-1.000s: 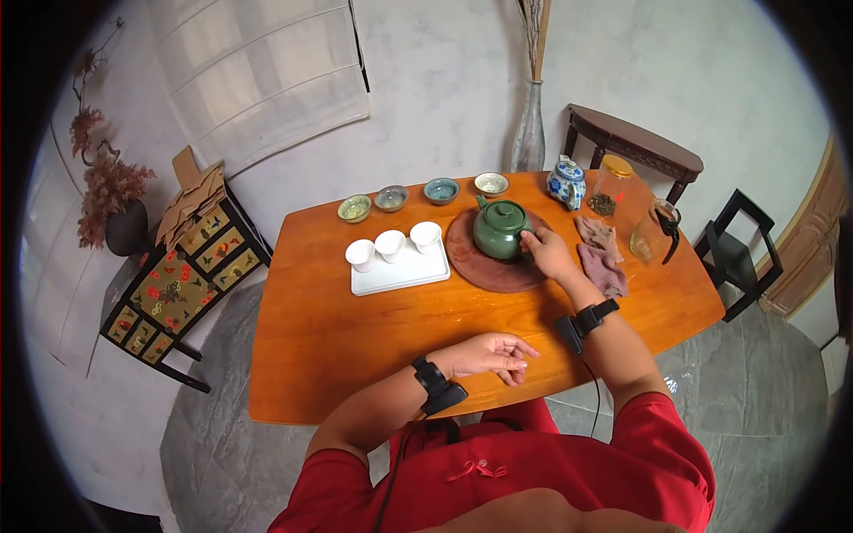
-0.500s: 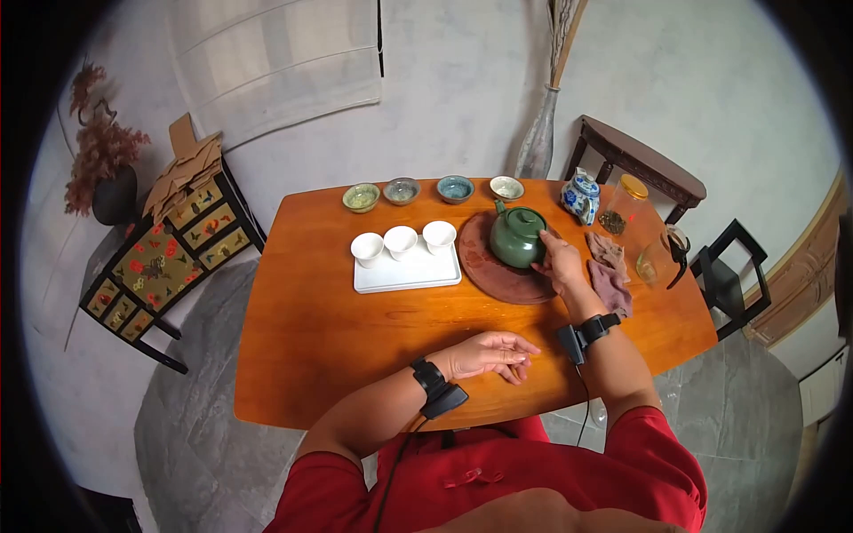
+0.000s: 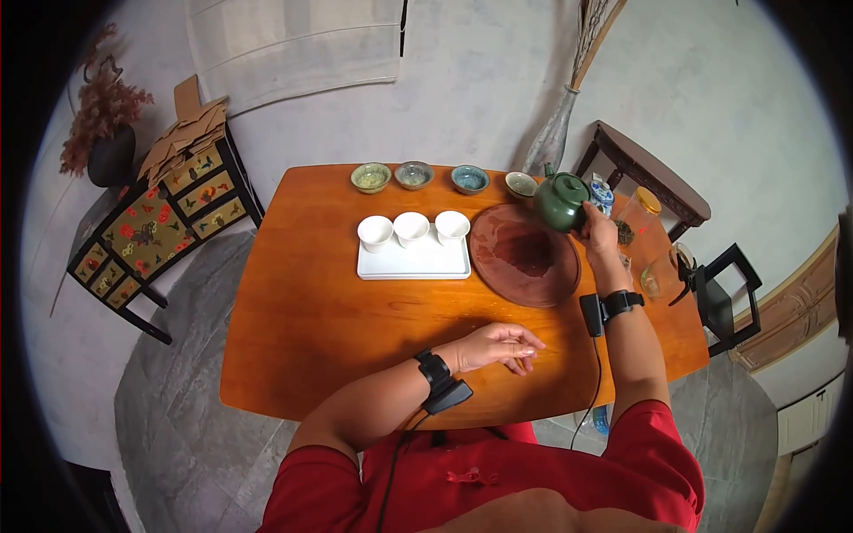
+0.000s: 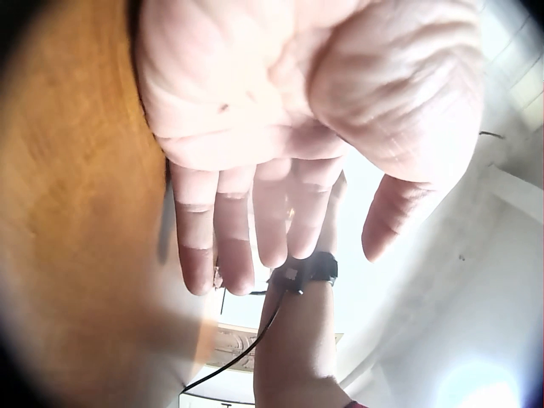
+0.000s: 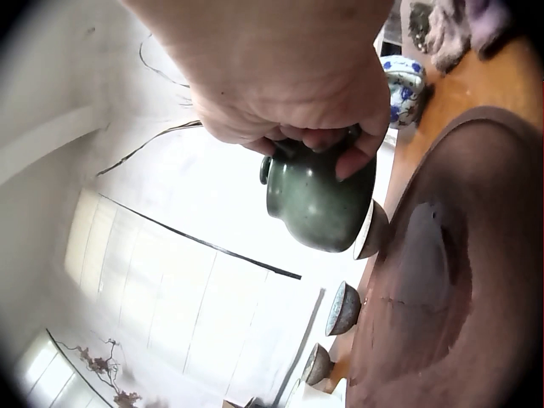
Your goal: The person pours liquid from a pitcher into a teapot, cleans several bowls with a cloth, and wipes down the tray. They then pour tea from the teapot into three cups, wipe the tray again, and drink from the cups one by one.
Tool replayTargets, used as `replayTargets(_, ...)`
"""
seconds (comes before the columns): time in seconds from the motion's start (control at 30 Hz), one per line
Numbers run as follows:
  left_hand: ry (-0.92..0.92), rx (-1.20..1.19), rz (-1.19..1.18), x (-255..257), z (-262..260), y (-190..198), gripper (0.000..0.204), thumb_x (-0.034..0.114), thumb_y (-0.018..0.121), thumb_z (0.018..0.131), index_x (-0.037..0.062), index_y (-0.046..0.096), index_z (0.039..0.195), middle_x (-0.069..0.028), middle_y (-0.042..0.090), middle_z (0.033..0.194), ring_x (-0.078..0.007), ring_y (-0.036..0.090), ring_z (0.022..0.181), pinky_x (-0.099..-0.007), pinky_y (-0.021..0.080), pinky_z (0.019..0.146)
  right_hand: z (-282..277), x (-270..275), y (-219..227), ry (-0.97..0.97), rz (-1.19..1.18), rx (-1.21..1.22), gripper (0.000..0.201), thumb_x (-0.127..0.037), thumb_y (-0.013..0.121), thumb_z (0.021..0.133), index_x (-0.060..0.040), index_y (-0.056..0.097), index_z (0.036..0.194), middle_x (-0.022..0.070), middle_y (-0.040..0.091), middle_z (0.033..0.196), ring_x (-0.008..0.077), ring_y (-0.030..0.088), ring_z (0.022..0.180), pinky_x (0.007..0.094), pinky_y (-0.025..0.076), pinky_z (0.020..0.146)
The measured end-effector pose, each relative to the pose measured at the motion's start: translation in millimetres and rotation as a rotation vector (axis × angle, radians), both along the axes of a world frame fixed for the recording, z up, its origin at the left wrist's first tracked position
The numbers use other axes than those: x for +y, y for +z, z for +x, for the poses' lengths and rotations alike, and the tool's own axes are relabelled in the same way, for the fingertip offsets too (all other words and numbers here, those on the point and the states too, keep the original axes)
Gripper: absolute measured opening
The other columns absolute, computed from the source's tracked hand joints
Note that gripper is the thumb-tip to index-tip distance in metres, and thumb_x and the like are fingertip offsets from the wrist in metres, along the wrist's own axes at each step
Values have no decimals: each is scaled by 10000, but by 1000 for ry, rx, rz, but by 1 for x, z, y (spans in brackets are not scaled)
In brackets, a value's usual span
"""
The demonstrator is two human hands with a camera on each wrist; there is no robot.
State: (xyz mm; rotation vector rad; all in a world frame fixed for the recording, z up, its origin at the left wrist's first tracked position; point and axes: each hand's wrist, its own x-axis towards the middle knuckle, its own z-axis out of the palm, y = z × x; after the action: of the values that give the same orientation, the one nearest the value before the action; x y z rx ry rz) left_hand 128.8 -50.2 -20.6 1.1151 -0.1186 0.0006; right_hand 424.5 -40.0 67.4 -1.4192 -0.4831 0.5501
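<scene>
My right hand [image 3: 600, 234] grips the handle of a green teapot [image 3: 561, 202], which hangs lifted above the far right of the round brown board [image 3: 498, 271]. Fingers curled behind the pot's body show in the right wrist view, with the teapot [image 5: 319, 200] above the board. A dark wet patch marks the board's middle. My left hand [image 3: 498, 346] rests near the table's front edge, fingers loose and palm bare in the left wrist view. Left of the board, three white cups [image 3: 411, 229] stand along the back of a white tray [image 3: 413, 266].
Several small glazed bowls [image 3: 470, 179] line the table's far edge. Behind the teapot are a blue-and-white jar [image 3: 601, 195] and a yellow-lidded glass jar [image 3: 641, 210]. A glass pitcher [image 3: 659, 276] with a dark handle stands at the right, near crumpled cloths [image 5: 449, 34].
My right hand has raised the green teapot off the round board and carried it toward the back right, uncovering the wet patch. The left hand stays nearly still; the head view has shifted.
</scene>
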Motion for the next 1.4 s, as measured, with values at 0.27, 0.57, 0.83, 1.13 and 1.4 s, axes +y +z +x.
replayTargets(0.27, 25, 0, -52, 2, 0, 1, 238, 180, 508, 966, 6, 575, 1115, -115, 636, 938, -210, 642, 910, -345, 527, 830, 9, 14, 10, -5, -92, -53, 275, -306, 634, 867, -120, 505, 710, -6, 387, 572, 118, 420, 529, 348, 507, 576)
replayTargets(0.57, 60, 30, -21, 1, -1, 2, 317, 243, 524, 961, 91, 478, 686, 25, 384, 551, -90, 420, 454, -286, 474, 506, 23, 31, 6, 11, -196, -106, 259, -307, 642, 849, -96, 542, 739, 3, 403, 597, 127, 437, 525, 333, 509, 543)
replayTargets(0.83, 65, 124, -52, 1, -4, 11, 377, 250, 516, 967, 121, 436, 623, 47, 298, 507, -84, 306, 437, -269, 396, 454, 24, 37, 14, -16, -245, -141, 259, -312, 645, 844, -95, 545, 744, -1, 400, 611, 126, 425, 537, 349, 506, 564)
replayTargets(1.13, 82, 110, -83, 1, -3, 8, 423, 267, 522, 965, 149, 374, 587, 56, 270, 493, -79, 272, 423, -264, 360, 435, 22, 33, 14, 4, -263, -175, 247, -308, 645, 843, -98, 550, 754, -10, 411, 626, 117, 427, 536, 346, 501, 562)
replayTargets(1.4, 94, 92, -77, 1, -2, 6, 428, 289, 538, 959, 156, 357, 595, 59, 267, 491, -76, 261, 412, -263, 359, 428, 23, 30, 12, -10, -280, -171, 232, -303, 642, 842, -96, 561, 776, -11, 413, 636, 123, 438, 555, 350, 495, 556)
